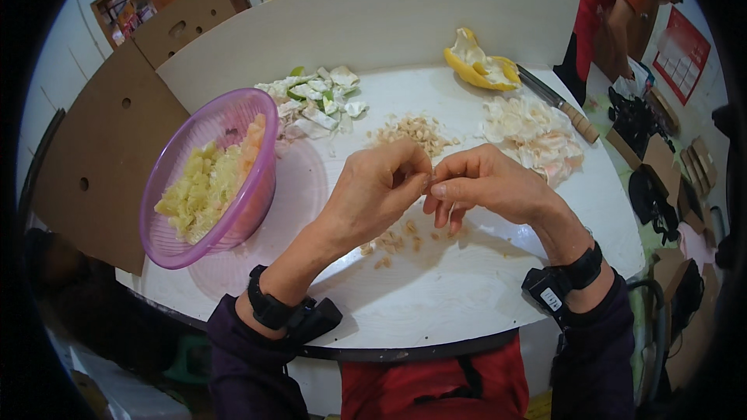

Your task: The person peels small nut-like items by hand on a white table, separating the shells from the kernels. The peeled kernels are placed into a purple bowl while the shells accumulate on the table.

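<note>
My left hand (382, 186) and my right hand (490, 184) meet at the fingertips above the middle of a white table (373, 315). Something small and pale shows between the fingertips; what it is and which hand grips it I cannot tell. Just beyond my hands is a pile of pale seeds (415, 131), and more seeds (388, 243) lie scattered beneath them. To the left a purple plastic basket (268, 146) stands tilted, holding peeled yellow-green fruit pulp (201, 186) and orange-pink pulp (252, 143). Thin whitish membranes (537, 131) are heaped right of the seeds.
Pith and green peel pieces (318, 96) lie at the back left. A yellow pomelo rind (481, 67) and a knife with a wooden handle (578, 122) are at the back right. A pale panel (379, 17) edges the table. Two other people are beyond it; open cardboard boxes (659, 166) stand right.
</note>
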`<state>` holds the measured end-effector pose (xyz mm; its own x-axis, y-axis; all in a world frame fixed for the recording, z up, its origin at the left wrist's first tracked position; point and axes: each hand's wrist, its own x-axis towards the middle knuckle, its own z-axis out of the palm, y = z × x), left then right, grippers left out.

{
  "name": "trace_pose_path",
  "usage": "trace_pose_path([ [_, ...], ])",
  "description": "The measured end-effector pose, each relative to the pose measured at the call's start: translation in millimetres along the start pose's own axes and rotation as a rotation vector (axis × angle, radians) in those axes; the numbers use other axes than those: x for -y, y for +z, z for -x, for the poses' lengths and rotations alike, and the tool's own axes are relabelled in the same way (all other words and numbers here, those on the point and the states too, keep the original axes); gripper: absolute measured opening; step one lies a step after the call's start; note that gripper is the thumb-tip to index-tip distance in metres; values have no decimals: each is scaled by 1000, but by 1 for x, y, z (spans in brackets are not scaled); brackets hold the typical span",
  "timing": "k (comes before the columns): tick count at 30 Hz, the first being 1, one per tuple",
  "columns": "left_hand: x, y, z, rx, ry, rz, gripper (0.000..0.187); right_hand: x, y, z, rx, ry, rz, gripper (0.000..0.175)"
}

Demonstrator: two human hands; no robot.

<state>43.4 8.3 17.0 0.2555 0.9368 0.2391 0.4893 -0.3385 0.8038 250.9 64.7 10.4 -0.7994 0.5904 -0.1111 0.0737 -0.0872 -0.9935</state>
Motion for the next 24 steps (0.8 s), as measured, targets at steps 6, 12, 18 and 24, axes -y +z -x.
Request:
trace_pose_path([
  [6,4,11,-7,-18,22,336,8,-5,-6,-2,-60,-24,-133,25],
  [12,11,1,-4,-48,-145,539,8,-4,-9,-2,-111,-23,-149,25],
  [18,21,2,0,-101,-72,688,13,-3,-8,-3,-101,43,-160,27],
  [24,22,9,1,-107,-50,663,12,-7,-5,-6,-89,54,-152,26],
])
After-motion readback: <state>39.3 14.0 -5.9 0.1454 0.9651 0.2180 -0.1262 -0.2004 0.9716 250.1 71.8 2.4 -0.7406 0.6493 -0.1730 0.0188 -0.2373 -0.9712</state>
